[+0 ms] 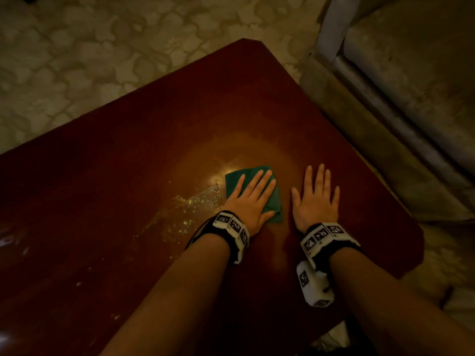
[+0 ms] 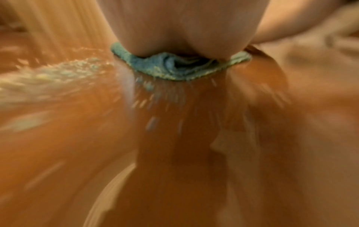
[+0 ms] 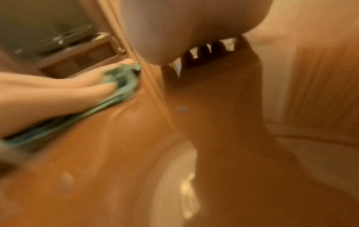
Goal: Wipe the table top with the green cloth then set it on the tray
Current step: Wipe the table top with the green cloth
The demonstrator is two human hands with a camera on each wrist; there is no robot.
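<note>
We are mid-wipe: our left hand [image 1: 250, 199] presses flat, fingers straight, on the folded green cloth [image 1: 267, 201] on the bench [image 1: 128, 163], beside a wet smear [image 1: 190, 209]. Our right hand [image 1: 314, 199] rests flat, holding nothing. Next, we judge, sweep over that smear; no tray shows.

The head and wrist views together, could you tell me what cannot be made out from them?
- Tray: in no view, so its place is unknown.
- Green cloth: the left hand covers most of it in the head view.
- Wet streak: motion blur in the left wrist view.
- Right hand fingers: the right wrist view shows only dark shapes under the palm.
</note>
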